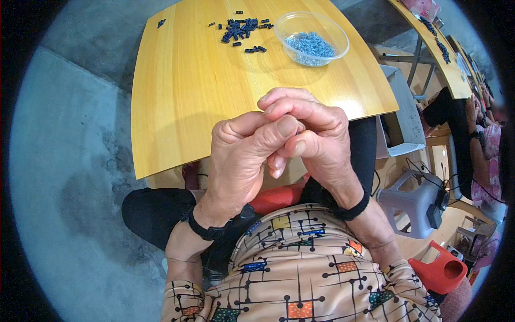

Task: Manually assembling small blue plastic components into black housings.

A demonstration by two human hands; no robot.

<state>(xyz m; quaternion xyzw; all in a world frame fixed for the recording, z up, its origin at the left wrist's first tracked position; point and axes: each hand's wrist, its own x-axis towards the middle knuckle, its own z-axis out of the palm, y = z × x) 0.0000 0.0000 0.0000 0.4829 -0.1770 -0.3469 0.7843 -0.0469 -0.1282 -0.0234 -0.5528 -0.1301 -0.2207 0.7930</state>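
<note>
One clear bowl (337,33) holds blue-silver pieces (310,45)

Btwn the person's L hand (238,155) & R hand (324,129), the fingertips hide nearly everything; only a dark speck (298,132) shows, too small to ID. Surface (177,102) is cut off at top edge, near part partly covered by hands. Black pcs (241,29) & shiny bits (310,45) in clear bowl (343,38): too small for detail. Co-worker (485,155) at pic's right rim: blurred, partly cut off. Patterned shirt (335,287) runs off bottom edge.
</note>
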